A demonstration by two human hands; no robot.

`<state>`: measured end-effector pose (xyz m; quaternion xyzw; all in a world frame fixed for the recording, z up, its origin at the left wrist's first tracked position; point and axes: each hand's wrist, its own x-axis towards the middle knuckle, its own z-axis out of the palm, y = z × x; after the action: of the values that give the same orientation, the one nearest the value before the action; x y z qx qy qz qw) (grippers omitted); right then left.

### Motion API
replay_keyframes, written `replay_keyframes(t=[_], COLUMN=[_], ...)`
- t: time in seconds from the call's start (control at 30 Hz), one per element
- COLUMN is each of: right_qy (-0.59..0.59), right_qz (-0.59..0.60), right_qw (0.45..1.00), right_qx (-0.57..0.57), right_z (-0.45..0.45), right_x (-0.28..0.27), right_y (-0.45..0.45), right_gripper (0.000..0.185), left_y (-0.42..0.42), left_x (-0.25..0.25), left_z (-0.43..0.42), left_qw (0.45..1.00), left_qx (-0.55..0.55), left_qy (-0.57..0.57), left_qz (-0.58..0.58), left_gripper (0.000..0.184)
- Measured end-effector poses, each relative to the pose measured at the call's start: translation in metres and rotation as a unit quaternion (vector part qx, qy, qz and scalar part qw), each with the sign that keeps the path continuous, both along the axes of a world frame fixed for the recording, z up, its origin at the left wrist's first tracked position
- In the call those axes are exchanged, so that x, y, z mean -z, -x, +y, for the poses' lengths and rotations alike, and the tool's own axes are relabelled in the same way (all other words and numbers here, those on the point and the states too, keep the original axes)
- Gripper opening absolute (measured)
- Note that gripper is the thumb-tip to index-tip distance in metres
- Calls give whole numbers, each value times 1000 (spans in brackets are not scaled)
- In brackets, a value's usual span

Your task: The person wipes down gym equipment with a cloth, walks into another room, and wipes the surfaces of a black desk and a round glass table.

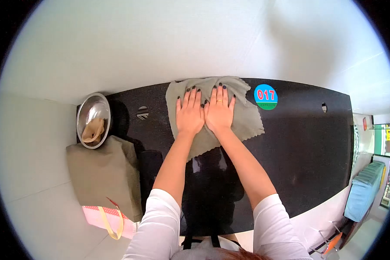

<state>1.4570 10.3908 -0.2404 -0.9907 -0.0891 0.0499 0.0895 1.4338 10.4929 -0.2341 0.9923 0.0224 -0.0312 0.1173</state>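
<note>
A grey-green cloth (247, 115) with a wavy edge lies spread on the black tabletop (299, 143), near the wall side. My left hand (190, 115) rests flat on it, palm down, fingers somewhat apart and pointing at the wall. Beside it my right hand (219, 112) lies palm down on the same cloth, with a ring on one finger. The two thumbs are close together. Neither hand grips the cloth.
A round blue and green sticker (266, 97) reading 017 is right of the cloth. At the left are a metal bowl (93, 113) holding a beige cloth, folded olive fabric (102, 171) and a pink bag (95, 216). Blue fabric (363, 195) hangs at far right.
</note>
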Motion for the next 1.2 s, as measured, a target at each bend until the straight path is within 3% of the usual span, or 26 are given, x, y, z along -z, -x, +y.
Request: replay_keyframes(t=[0.33,0.53,1.2], right_qy=[-25,-23,-32], right_qz=[11,4,-31], right_qw=[1000,999,998], right_qx=[-11,-38,-47], right_z=[13,5,-25], right_x=[-2,0,-25], right_y=[1,9,141], right_gripper=[56,55,54], left_y=[0,17,145], left_x=[-2,6,-21], left_z=[12,3,-23], left_qw=[998,997,998], left_qx=[-31,-60,-43], left_qy=[-49,10,-31], left_qz=[-1,-44,-27], left_gripper=[50,51,52])
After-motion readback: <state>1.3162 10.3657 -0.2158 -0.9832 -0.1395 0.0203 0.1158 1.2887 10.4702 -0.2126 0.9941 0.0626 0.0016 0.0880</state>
